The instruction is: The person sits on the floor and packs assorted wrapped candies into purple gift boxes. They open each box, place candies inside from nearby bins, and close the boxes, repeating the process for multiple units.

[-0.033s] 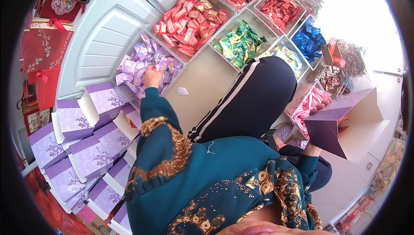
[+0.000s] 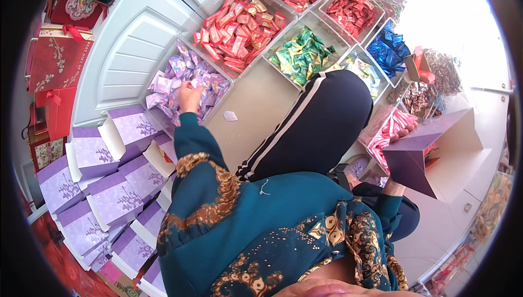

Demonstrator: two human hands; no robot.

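Observation:
My left hand [image 2: 189,98] reaches into a clear bin of lilac wrapped packets [image 2: 177,67]. Its fingers are closed around one pale lilac packet [image 2: 197,85], and the fingertips partly disappear among the others. On the right side, my right hand [image 2: 402,132] grips an open purple gift box [image 2: 409,162]. The box is tilted with its pale flaps spread, and some red pieces show inside. Its near side hides part of that hand. Just beyond the fingers sits a bin of pink wrapped sticks [image 2: 393,128].
Bins of red packets [image 2: 239,30], green packets [image 2: 305,54] and blue packets [image 2: 388,46] line the far side. Several purple boxes [image 2: 114,196] stand at the left beside a white panelled door [image 2: 131,52]. A small pale packet [image 2: 230,116] lies on the floor near my knee [image 2: 338,111].
My left hand has shifted very slightly among the lilac packets. The purple box in my right hand has barely moved.

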